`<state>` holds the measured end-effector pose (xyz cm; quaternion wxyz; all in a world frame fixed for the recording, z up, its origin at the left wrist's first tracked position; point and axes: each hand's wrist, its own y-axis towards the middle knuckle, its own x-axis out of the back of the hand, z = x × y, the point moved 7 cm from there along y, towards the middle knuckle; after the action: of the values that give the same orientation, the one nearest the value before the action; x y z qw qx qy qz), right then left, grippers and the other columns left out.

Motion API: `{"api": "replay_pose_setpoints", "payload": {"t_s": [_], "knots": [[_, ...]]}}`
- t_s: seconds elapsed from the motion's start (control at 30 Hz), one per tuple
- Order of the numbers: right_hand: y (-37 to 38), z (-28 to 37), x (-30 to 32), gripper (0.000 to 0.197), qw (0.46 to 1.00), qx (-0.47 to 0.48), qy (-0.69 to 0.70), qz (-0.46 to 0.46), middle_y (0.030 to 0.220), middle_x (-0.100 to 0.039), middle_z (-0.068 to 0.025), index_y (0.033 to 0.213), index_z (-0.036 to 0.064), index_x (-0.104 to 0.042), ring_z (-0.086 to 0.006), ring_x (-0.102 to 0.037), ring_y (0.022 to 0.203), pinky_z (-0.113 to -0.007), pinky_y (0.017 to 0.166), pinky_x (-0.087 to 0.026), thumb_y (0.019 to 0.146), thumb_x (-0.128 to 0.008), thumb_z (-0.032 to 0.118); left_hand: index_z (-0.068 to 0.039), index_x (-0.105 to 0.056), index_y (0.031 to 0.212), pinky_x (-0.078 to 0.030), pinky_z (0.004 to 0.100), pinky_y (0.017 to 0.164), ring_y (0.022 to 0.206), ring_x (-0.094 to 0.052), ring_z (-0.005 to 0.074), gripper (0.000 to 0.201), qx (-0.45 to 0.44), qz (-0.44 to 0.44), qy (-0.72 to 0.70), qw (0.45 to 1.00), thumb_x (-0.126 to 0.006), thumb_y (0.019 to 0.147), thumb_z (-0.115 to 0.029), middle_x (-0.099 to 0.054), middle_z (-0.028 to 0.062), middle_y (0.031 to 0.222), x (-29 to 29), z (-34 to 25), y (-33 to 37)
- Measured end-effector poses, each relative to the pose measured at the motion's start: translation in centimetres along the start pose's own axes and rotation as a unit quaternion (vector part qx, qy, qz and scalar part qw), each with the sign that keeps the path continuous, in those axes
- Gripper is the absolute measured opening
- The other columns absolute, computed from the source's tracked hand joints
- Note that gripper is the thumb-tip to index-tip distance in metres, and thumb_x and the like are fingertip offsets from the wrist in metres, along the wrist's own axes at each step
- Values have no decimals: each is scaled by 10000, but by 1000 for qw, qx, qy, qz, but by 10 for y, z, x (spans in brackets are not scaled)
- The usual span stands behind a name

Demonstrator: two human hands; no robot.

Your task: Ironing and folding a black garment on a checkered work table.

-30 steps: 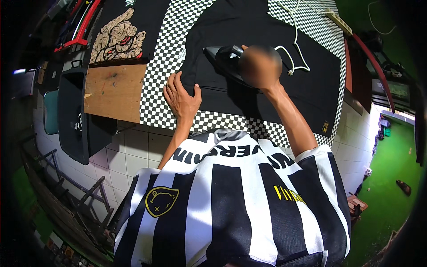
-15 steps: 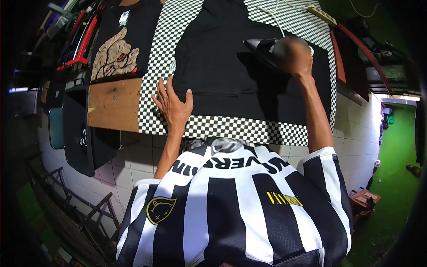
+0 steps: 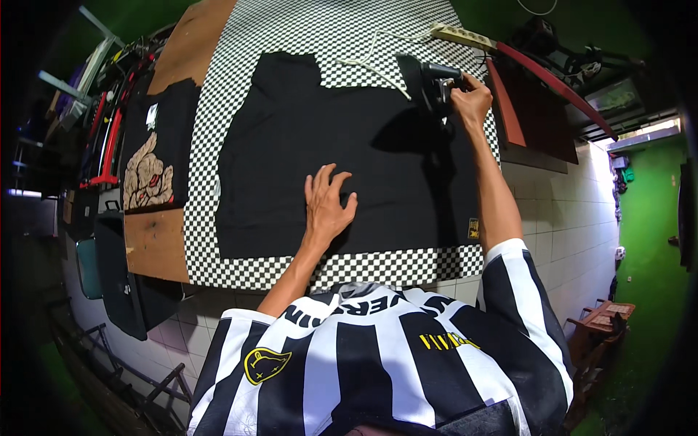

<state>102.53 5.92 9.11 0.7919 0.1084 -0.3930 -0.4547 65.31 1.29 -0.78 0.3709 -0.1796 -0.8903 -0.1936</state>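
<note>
A black shirt (image 3: 291, 145) lies spread on the checkered cloth (image 3: 200, 240), with a small yellow mark near its lower right corner. My left hand (image 3: 329, 207) is over the lower middle of the shirt, fingers spread and nothing in them; whether it touches the fabric I cannot tell. At the far right of the shirt, my right hand (image 3: 472, 103) has its fingers curled at the rear of a dark iron (image 3: 435, 86). The iron looks tilted up, and its shadow falls across the shirt.
A white cord (image 3: 374, 69) crosses the cloth's far side near a power strip (image 3: 458, 35). Left of the cloth, another black shirt (image 3: 156, 149) with a tan print lies on the wooden tabletop (image 3: 156, 243). A dark chair or bin (image 3: 131, 291) stands below the table's left end.
My left hand has moved right, from the shirt's left edge to over its lower middle. My right hand has turned the iron and tilted it up. The view has shifted, showing more of the table.
</note>
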Motion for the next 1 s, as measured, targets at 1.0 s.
{"api": "replay_pose_setpoints", "payload": {"t_s": [1.0], "knots": [[-6, -44, -152, 244, 901, -157, 398, -79, 817, -673, 9, 986, -43, -734, -48, -554, 676, -217, 602, -439, 784, -602, -77, -21, -517, 1371, -320, 558, 1144, 1366, -409, 432, 568, -61, 25, 72, 995, -705, 878, -230, -428, 263, 1456, -104, -27, 167]]}}
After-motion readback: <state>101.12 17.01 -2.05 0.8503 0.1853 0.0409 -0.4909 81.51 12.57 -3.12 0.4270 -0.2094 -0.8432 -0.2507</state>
